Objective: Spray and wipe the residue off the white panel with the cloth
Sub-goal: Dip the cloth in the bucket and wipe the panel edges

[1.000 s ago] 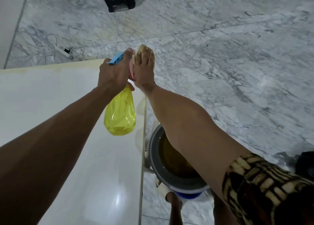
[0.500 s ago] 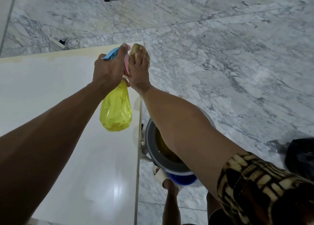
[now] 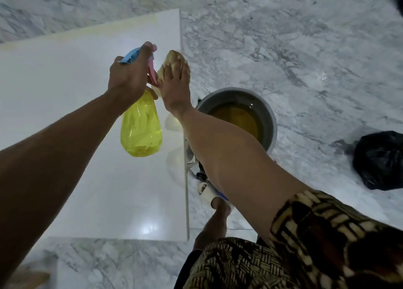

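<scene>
White panel: the glossy white rectangular panel (image 3: 76, 118) lies flat under your arms, its sheen broken by a faint yellowish residue band (image 3: 122, 28) along the far edge.
Cloth: your crumpled, tan-stained cloth (image 3: 172, 62) sits on the panel just inside its right edge, near the far right corner.
Right hand: your right hand (image 3: 174, 88) lies flat on the cloth, fingers together and extended, pressing it to the panel.
Spray bottle: the translucent yellow plastic spray bottle (image 3: 141, 127) with its blue and pink trigger head hangs above the panel, just left of the cloth.
Left hand: your left hand (image 3: 128, 79) is wrapped around the bottle's neck, a finger on the pink trigger.
Bucket: a round grey bucket of brownish water (image 3: 239, 116) stands on the grey marble floor (image 3: 305, 48), just off the panel's right edge.
</scene>
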The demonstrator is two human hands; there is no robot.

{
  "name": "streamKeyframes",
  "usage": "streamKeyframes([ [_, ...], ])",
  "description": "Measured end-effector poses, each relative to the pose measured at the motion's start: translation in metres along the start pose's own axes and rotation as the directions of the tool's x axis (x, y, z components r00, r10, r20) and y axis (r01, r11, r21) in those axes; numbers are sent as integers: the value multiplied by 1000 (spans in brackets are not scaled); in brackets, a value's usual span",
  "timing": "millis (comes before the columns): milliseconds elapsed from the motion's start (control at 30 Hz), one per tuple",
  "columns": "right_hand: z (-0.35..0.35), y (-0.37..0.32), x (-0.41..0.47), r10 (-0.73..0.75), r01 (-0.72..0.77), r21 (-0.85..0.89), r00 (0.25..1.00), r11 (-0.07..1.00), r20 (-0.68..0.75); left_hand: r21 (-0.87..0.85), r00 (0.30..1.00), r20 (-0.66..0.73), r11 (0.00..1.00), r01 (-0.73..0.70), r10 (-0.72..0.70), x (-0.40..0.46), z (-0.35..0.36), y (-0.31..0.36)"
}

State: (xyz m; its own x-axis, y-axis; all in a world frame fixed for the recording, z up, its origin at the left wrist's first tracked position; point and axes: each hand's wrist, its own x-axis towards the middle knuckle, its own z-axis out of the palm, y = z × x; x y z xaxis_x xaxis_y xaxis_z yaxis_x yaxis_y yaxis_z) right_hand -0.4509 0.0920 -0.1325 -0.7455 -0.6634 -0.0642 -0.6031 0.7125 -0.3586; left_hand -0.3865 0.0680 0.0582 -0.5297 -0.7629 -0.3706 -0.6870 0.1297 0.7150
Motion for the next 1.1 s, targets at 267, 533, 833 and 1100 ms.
streamKeyframes([
  [267,-1,-10,-54,29,-30,-100,1000,995,-12,8,998,59,999,-34,34,-46,-26,-46],
  [533,14,-17,-112,57,-56,-29,998,998,30,20,999,26,999,26,-27,-91,-3,-74],
  [833,38,-25,-193,18,-19,9,996,1000,88,48,994,-66,994,95,-91,-170,9,-94],
  [1100,41,-33,-264,-6,4,25,998,1000,69,53,994,-68,995,86,-82,-216,5,-113],
])
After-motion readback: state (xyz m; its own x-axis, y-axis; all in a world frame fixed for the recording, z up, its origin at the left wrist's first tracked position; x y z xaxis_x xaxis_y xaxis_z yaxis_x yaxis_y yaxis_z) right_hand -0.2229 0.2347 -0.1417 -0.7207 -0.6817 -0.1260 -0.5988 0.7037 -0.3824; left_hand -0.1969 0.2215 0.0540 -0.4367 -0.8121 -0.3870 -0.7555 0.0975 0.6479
